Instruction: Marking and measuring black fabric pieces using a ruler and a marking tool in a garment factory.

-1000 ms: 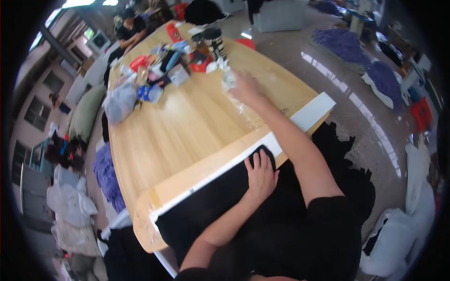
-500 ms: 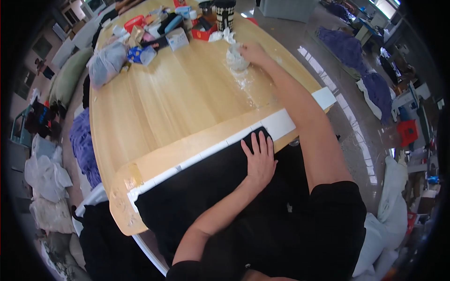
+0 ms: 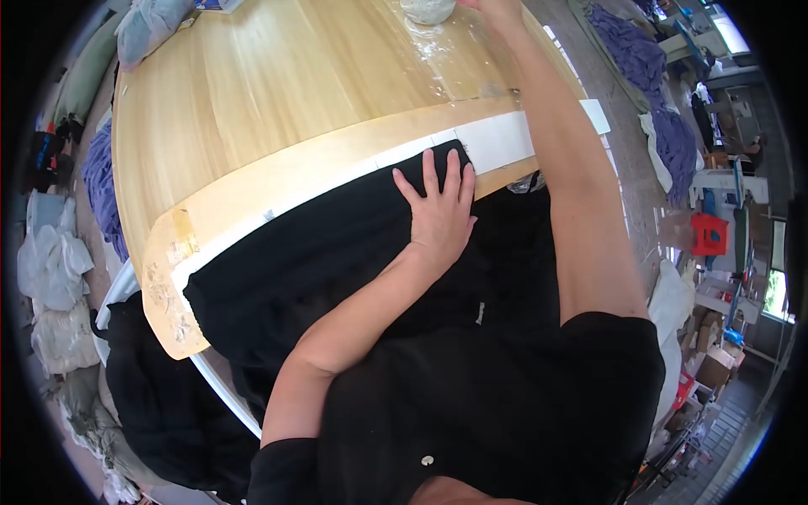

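My left hand [image 3: 439,217] lies flat with spread fingers on a piece of black fabric [image 3: 320,223], near its far right corner. The fabric lies along the table's near edge and overlaps a long white strip [image 3: 497,139] with thin cross lines. At the top edge of the view is my right hand [image 3: 497,8], mostly cut off, beside a round container smeared with white [image 3: 427,10]. Its fingers are too far out of view to tell whether they hold anything.
The wooden table [image 3: 278,93] has white smears near the container and worn tape at its near left corner. A plastic bag [image 3: 151,29] sits at the far left. Black cloth [image 3: 168,396] hangs over a white-rimmed tub at lower left. A red stool [image 3: 709,234] stands right.
The view has tilted down, so the table and its far items have shifted up and partly out of frame. My left hand stays on the fabric corner; my right stays near the container.
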Demonstrator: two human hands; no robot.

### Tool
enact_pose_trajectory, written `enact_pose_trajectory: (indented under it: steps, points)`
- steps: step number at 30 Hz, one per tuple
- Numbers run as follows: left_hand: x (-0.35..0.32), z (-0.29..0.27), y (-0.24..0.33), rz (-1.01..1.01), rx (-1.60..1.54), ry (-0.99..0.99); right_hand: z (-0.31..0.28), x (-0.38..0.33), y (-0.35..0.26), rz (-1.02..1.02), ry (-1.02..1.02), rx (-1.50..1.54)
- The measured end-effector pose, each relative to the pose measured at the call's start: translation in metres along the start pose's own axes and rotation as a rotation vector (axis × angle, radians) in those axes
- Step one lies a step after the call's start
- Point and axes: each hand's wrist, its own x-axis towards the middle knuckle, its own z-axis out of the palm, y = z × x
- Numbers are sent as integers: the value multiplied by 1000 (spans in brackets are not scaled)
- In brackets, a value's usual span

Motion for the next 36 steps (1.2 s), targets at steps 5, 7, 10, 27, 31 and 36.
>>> enact_pose_trajectory:
  steps: [5, 7, 10, 27, 31, 36]
  points:
    - [0, -4, 5, 15, -7, -27, -10, -125, -48, -304, 113, 23]
    - [0, -3, 3, 16, -17, -9, -17, -180, -40, -198, 64, -34]
    - [-1, -2, 1, 15, -9, 3, -9, -248, -29, -99, 98, -162]
    - [-1, 4, 1, -3, -14, 30, 2, -282, -7, -164, -67, -459]
    - [1, 7, 5, -49, 175, 30, 33, -297, -11, -205, -192, -368]
    - [7, -34, -3, 76, -65, -420, 56, -292, 9, -264, -336, -654]
